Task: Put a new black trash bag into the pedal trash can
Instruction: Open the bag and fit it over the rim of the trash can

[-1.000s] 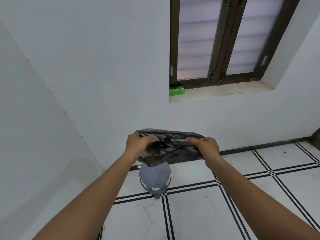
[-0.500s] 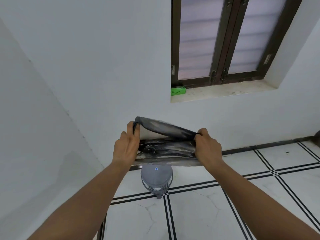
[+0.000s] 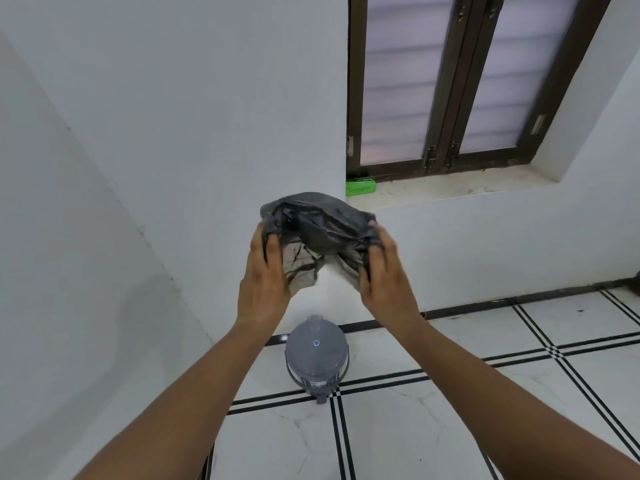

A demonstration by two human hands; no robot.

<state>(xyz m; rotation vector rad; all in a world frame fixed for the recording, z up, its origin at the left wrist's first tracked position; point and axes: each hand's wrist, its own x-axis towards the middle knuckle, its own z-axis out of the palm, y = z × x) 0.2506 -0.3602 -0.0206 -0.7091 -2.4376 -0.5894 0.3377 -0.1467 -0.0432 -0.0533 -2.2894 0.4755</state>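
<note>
The black trash bag [image 3: 317, 233] is bunched and partly spread in the air between my hands, at about chest height in front of the wall. My left hand [image 3: 265, 271] grips its left edge, fingers tucked into the plastic. My right hand [image 3: 384, 271] grips its right edge the same way. Straight below the bag, the grey pedal trash can [image 3: 316, 355] stands on the floor by the wall with its round lid down and its pedal pointing towards me.
The can sits near the room corner, with a white wall [image 3: 86, 271] to its left and one behind. A window sill [image 3: 450, 188] holds a small green box [image 3: 360, 186]. White floor tiles [image 3: 398, 438] with black lines spread to the right.
Both hands have risen with the bag and come a little closer together. The bag, earlier stretched wide and flat, now bulges up and hangs crumpled between them.
</note>
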